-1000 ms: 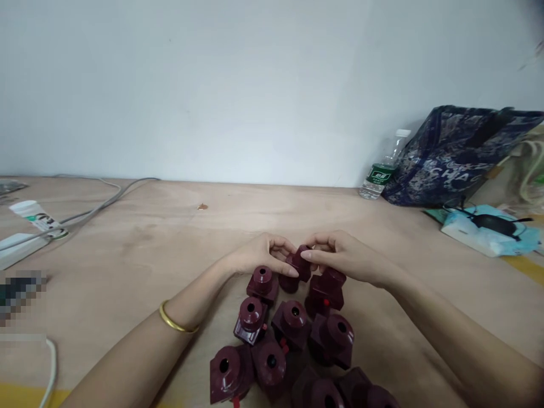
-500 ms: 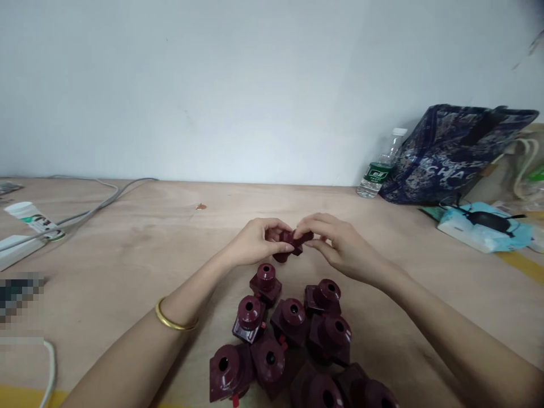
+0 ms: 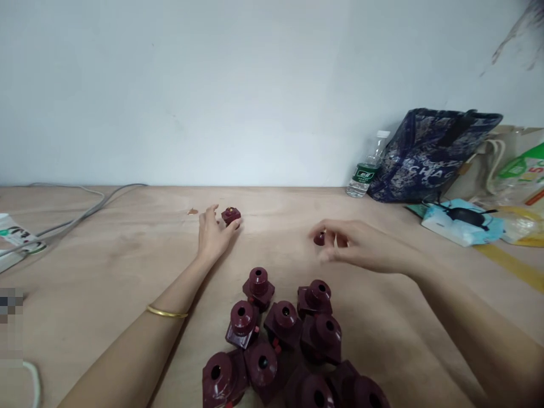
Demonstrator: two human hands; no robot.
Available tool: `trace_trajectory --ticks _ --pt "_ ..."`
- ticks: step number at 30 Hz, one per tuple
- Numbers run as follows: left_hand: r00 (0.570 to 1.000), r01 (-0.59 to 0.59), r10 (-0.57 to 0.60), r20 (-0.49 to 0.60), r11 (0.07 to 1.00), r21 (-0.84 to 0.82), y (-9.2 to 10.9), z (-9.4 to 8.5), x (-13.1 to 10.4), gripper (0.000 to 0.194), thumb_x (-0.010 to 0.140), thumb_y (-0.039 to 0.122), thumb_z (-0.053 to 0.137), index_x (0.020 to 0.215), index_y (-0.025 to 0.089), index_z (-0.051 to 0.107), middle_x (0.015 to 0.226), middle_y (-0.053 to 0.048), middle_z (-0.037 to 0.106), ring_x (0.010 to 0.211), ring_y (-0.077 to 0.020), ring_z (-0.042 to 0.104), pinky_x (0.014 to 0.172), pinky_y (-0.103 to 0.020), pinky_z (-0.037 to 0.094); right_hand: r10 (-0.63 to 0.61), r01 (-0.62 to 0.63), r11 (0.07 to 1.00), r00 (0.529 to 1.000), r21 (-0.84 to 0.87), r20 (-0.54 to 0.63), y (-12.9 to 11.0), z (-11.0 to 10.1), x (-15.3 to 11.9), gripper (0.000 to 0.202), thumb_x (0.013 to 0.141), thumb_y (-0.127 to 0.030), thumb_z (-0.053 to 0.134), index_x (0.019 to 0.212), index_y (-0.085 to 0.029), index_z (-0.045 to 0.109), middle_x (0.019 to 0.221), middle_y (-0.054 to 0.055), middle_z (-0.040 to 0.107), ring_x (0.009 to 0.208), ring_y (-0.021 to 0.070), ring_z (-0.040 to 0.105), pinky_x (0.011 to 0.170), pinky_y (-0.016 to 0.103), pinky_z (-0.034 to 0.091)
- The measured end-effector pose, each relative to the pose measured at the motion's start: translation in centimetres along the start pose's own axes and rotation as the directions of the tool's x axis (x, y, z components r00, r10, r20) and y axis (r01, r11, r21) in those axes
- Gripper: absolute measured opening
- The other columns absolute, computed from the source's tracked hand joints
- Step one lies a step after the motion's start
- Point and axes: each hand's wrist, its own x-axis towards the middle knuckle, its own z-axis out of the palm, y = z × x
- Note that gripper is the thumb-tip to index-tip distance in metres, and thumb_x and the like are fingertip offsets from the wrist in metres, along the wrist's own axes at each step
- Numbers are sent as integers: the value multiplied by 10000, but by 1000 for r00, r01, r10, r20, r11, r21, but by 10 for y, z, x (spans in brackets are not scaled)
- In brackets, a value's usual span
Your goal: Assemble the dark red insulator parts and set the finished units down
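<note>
My left hand (image 3: 213, 233) is open beside a small maroon block-shaped piece (image 3: 230, 217), which stands on the table with a yellowish spot on top. Its thumb reaches the near side of that piece, and the other fingers are spread away. A small maroon rounded part (image 3: 319, 238) shows between the fingers of my right hand (image 3: 351, 242). Those fingers are blurred and curved, with the thumb apart from the part. Closer to me stands a cluster of several maroon housings (image 3: 284, 320) with square bases, round necks and top holes; a few show red bits.
A water bottle (image 3: 364, 173) leans by a dark blue patterned bag (image 3: 429, 158) along the wall. A blue tissue pack (image 3: 463, 224) with a black item on it lies at right. Grey cables (image 3: 91, 209) and a white tub (image 3: 19, 235) are at left.
My hands have moved apart from the maroon piece they both held. The block-shaped piece now stands at the left, and the rounded part is at the right. The camera view has shifted slightly.
</note>
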Motion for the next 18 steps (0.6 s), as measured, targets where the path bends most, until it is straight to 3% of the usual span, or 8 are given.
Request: trace_trajectory --ticks 2,4,7,8,10,12,15,18 --pt "997 -72 72 14 997 -24 9 -1 -9 517 716 440 664 1150 181 556 1070 -102 600 878 -208 587 777 -342 466 -62 31 991 968 132 244 -24 -7 -9 466 709 -523 700 1071 -235 650 684 -15 612 613 143 561 509 224 384" --pt "963 -83 118 241 985 -150 19 0 -21 352 761 453 621 967 168 622 849 -55 628 742 -172 581 685 -303 467 -123 62 980 933 187 339 -33 -7 -11 391 710 -511 702 968 -217 698 605 -27 582 558 122 542 465 213 343" --pt "711 109 153 686 940 -322 34 5 -38 369 742 482 646 898 148 648 755 -44 646 674 -155 588 607 -270 462 -114 40 964 956 262 272 -22 2 -2 325 811 -461 600 935 -178 703 619 -5 597 545 115 551 478 215 391" --pt "630 166 180 755 919 -358 39 6 -42 403 739 492 650 948 148 653 817 -61 668 723 -167 608 626 -274 472 -82 15 954 974 300 212 -15 6 2 320 834 -441 568 949 -169 691 652 7 612 558 118 558 492 221 420" --pt "553 211 253 794 880 -427 48 9 -48 473 745 490 649 1085 162 635 998 -95 680 879 -201 626 721 -303 489 -10 -20 920 997 392 73 -3 15 10 292 846 -403 541 962 -162 659 733 28 628 598 122 568 518 232 465" --pt "560 126 319 764 879 -459 56 10 -49 534 702 456 705 1152 183 615 1105 -95 661 959 -223 616 803 -333 479 41 -20 869 999 495 -32 2 26 17 264 841 -377 545 987 -170 617 797 36 626 643 128 582 537 238 494" --pt "635 -219 427 643 899 -380 64 9 -49 479 631 397 774 1056 200 670 997 -62 685 891 -223 608 817 -348 459 113 -34 808 989 588 -99 -2 42 24 295 856 -434 524 1012 -185 553 740 19 611 603 133 591 492 234 488" --pt "646 -451 540 540 840 -302 66 4 -49 391 652 373 761 997 202 690 902 -51 676 862 -220 583 802 -339 444 157 -58 868 974 493 -163 -11 54 28 302 882 -468 479 906 -178 559 611 -2 585 499 123 541 449 229 430"
